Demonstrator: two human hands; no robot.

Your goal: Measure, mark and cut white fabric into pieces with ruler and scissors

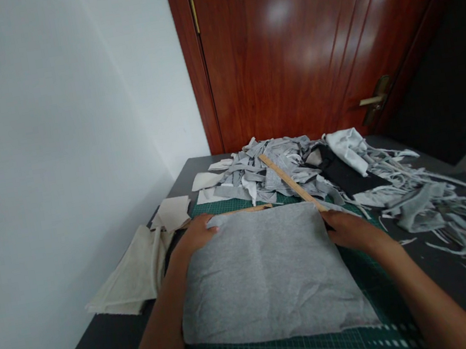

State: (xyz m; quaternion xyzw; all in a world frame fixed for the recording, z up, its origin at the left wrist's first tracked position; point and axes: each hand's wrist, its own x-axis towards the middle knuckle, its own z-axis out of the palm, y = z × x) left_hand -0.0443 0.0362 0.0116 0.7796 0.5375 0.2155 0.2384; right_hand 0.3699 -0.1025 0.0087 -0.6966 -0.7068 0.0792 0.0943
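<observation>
A grey cloth [268, 276], roughly rectangular and lightly creased, lies spread over a green cutting mat [365, 271]. At its far left corner my left hand [198, 235] is closed on the edge. My right hand [349, 229] grips the right edge near the far right corner; some of its fingertips are hidden. Just beyond that corner, a wooden ruler [290, 181] slants away over the scraps. Another thin wooden strip [252, 209] shows along the cloth's far edge, partly covered.
Grey fabric strips [264, 163] are heaped at the back, beside a black cloth [342, 171]. More tangled strips [430, 207] cover the right of the dark table [112, 337]. Folded beige cloth [137, 271] lies left. A white wall [57, 168] and wooden door [275, 54] stand close.
</observation>
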